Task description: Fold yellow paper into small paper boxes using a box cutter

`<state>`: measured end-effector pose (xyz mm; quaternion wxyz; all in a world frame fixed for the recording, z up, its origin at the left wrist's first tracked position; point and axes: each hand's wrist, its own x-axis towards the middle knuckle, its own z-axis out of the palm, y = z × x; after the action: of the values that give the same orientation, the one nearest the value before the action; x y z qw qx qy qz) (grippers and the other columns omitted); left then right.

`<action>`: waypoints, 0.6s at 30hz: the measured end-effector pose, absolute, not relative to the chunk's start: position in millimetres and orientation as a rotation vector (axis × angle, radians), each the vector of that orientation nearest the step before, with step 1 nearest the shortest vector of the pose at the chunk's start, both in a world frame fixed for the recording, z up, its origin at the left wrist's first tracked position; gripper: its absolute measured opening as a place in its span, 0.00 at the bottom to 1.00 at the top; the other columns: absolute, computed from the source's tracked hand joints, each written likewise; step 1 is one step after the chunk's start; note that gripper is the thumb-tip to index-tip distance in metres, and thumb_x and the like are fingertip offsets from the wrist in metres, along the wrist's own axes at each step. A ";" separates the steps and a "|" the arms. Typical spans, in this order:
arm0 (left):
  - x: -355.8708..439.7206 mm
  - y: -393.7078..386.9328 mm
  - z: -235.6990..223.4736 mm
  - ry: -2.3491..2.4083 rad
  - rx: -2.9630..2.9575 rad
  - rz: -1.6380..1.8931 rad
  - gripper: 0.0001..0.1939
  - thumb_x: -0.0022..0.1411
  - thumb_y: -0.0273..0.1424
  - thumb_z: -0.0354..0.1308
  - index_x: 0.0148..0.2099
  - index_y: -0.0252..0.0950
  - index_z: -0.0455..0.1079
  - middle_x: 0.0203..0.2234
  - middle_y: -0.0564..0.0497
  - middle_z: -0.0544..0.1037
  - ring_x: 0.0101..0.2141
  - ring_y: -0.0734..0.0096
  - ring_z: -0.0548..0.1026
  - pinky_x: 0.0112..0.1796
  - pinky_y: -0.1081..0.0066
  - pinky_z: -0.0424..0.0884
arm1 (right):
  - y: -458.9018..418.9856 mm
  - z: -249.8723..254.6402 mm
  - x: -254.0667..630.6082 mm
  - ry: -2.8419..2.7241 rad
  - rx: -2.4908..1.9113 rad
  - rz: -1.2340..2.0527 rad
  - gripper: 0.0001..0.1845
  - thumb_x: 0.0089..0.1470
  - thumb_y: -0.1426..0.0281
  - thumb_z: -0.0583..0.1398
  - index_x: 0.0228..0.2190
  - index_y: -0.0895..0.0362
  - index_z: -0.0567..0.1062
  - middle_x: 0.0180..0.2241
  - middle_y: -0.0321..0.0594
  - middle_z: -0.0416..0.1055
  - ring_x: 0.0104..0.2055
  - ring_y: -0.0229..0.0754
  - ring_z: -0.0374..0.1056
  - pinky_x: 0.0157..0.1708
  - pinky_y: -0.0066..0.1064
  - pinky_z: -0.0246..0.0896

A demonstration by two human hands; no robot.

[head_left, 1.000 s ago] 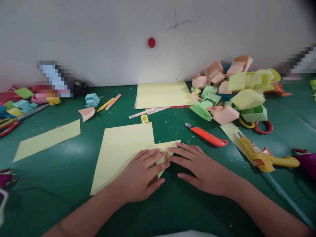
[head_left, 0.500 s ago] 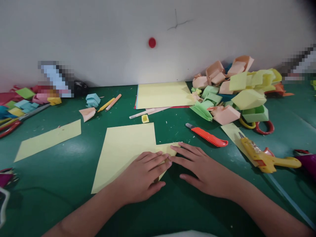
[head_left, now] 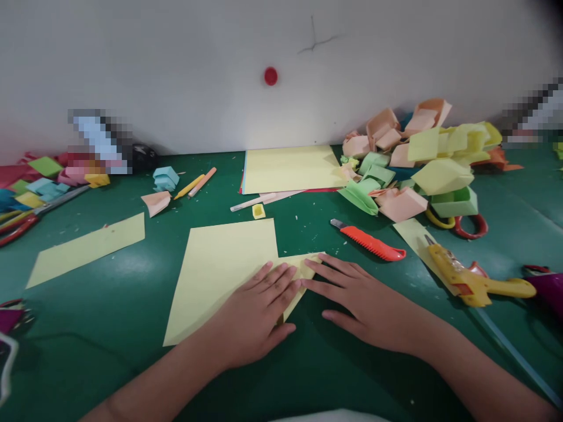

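Observation:
A small piece of pale yellow paper lies on the green table, partly covered by both hands. My left hand rests flat on it, fingers stretched out and pointing away to the right. My right hand is spread, with its fingertips on the paper's right edge and upper corner. Under my left wrist and fingers is a larger pale yellow sheet, flat on the table. Where the two papers meet beneath my left hand is hidden. An orange utility knife lies beyond my right hand.
A yellow glue gun rests at the right on a paper strip. Behind it are folded paper pieces and scissor handles. Stacked sheets lie near the wall. At left are another paper strip and scissors.
My left hand's fingers have straightened and spread a little, their tips shifting slightly left and away from my right fingertips. My right hand has hardly moved.

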<state>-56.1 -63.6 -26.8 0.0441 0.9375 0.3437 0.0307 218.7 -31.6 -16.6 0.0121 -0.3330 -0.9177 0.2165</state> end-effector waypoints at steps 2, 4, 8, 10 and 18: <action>-51.4 -71.2 -25.4 1.079 2.909 0.121 0.31 0.75 0.45 0.44 0.72 0.33 0.54 0.69 0.40 0.59 0.68 0.53 0.57 0.68 0.52 0.48 | -31.5 -16.6 218.7 -2.851 -1.033 0.668 0.34 0.68 0.61 0.54 0.70 0.39 0.49 0.73 0.36 0.45 0.74 0.55 0.40 0.65 0.61 0.52; -46.8 -78.6 -24.0 1.050 2.964 0.162 0.30 0.74 0.45 0.44 0.69 0.31 0.60 0.67 0.39 0.63 0.67 0.52 0.60 0.68 0.52 0.47 | -31.3 -17.1 219.0 -2.837 -1.022 0.659 0.34 0.68 0.62 0.54 0.70 0.39 0.50 0.73 0.37 0.46 0.74 0.55 0.41 0.65 0.61 0.53; -43.5 -83.2 -22.9 1.045 2.975 0.282 0.24 0.74 0.40 0.48 0.64 0.32 0.67 0.65 0.43 0.67 0.65 0.54 0.64 0.67 0.54 0.52 | -31.0 -19.6 219.3 -2.803 -1.014 0.649 0.33 0.67 0.62 0.56 0.69 0.40 0.54 0.72 0.38 0.49 0.73 0.56 0.43 0.64 0.60 0.54; -44.1 -80.2 -23.1 1.057 2.931 0.367 0.22 0.74 0.38 0.49 0.63 0.34 0.68 0.64 0.45 0.68 0.65 0.56 0.65 0.66 0.54 0.56 | -30.7 -20.4 218.4 -2.802 -1.013 0.651 0.33 0.66 0.61 0.56 0.68 0.40 0.54 0.72 0.38 0.50 0.73 0.57 0.43 0.63 0.60 0.54; -44.6 -67.7 -22.0 1.090 2.752 0.572 0.19 0.72 0.30 0.49 0.61 0.33 0.70 0.54 0.44 0.78 0.52 0.58 0.77 0.53 0.55 0.76 | -29.4 -17.8 210.5 -2.822 -0.993 0.610 0.34 0.67 0.60 0.55 0.70 0.42 0.50 0.72 0.38 0.48 0.74 0.57 0.41 0.64 0.60 0.53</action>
<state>-44.6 -67.7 -22.0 0.0634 0.9110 0.3607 0.1895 210.5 -29.4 -17.8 0.0443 -0.3250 -0.9234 0.1995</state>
